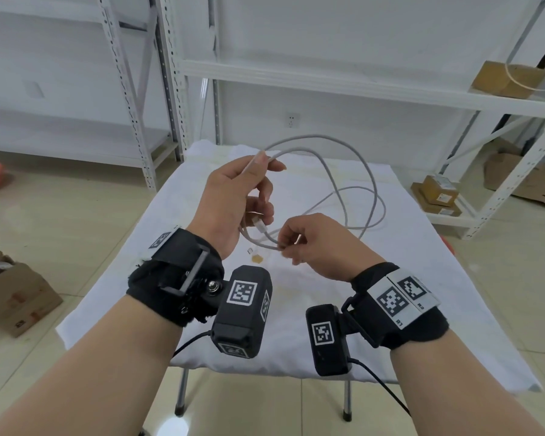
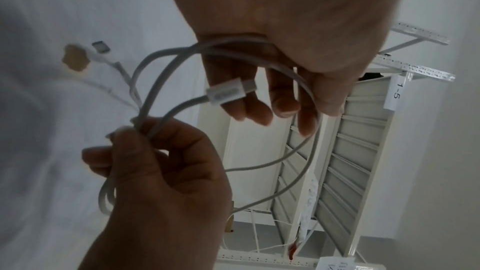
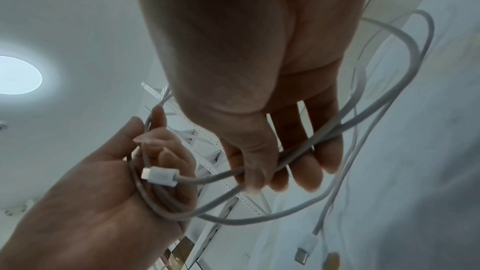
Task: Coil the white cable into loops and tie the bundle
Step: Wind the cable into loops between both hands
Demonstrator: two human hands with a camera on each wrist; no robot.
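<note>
Both hands hold a partly coiled white cable (image 1: 343,171) above a cloth-covered table (image 1: 422,294).
The left hand (image 1: 233,199) pinches the strands between thumb and forefinger at the top, with a connector (image 1: 260,226) hanging by its lower fingers; the right hand (image 1: 318,243) pinches the strands lower, to the right. Loose loops arc far and right onto the cloth. White shelving (image 1: 359,86) stands behind; cardboard boxes (image 1: 438,193) lie at far right.
</note>
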